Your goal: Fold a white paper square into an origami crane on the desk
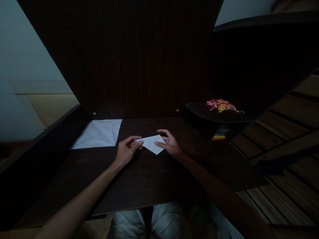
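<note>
A small white piece of folded paper (151, 143), kite-shaped with a crease along it, is held just above the dark desk. My left hand (127, 148) pinches its narrow left tip between thumb and fingers. At the wide right end, my right hand (170, 143) grips it, thumb on top and fingers partly hidden behind. A larger white sheet of paper (101, 134) with crease lines lies flat on the desk to the left of my hands.
The dark wooden desk (139, 186) has a tall back panel (129, 66) and a low left side wall (47, 142). Many small colourful pieces (221, 105) lie heaped on a corner shelf (199, 109) at the right. Beneath it sits a bright-coloured item (219, 136).
</note>
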### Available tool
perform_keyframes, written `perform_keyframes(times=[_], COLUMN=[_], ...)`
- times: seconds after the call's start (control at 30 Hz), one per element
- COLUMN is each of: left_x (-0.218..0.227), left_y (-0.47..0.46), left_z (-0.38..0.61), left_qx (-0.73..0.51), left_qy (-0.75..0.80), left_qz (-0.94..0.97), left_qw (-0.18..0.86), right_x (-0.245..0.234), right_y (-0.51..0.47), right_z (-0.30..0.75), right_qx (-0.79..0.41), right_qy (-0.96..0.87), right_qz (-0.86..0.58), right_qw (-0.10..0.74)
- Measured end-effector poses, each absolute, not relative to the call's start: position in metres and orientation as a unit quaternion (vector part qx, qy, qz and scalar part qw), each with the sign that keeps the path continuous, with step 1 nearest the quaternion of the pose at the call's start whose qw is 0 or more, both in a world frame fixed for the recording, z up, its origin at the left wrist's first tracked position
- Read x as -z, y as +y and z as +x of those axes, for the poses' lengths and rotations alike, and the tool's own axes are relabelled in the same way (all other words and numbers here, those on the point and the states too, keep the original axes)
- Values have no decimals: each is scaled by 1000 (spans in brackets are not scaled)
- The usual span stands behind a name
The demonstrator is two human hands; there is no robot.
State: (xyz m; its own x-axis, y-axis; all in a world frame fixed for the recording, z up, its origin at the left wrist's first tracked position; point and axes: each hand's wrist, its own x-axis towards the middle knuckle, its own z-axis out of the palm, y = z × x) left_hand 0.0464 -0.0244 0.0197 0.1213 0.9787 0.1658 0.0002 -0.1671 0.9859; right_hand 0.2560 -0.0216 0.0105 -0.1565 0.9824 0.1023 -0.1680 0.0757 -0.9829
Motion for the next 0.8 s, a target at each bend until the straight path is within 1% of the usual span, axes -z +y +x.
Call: perform_keyframes(times=[0.1, 0.23, 0.43, 0.8], left_x=[-19, -17, -15, -17], left_y=[-23, -22, -21, -20], left_z=[45, 45, 44, 45], left_qx=[-488, -473, -462, -454], left_qy=[422, 406, 400, 404], left_qz=[590, 606, 613, 619], left_qw=[485, 495, 500, 498], right_x=[-13, -12, -10, -10], right_y=[-22, -21, -22, -22], right_z=[257, 256, 258, 260], right_qx=[-571, -567, -571, -565], right_qy=[-536, -549, -571, -581], right_qz=[-398, -411, -435, -429], right_qw=[476, 457, 398, 400])
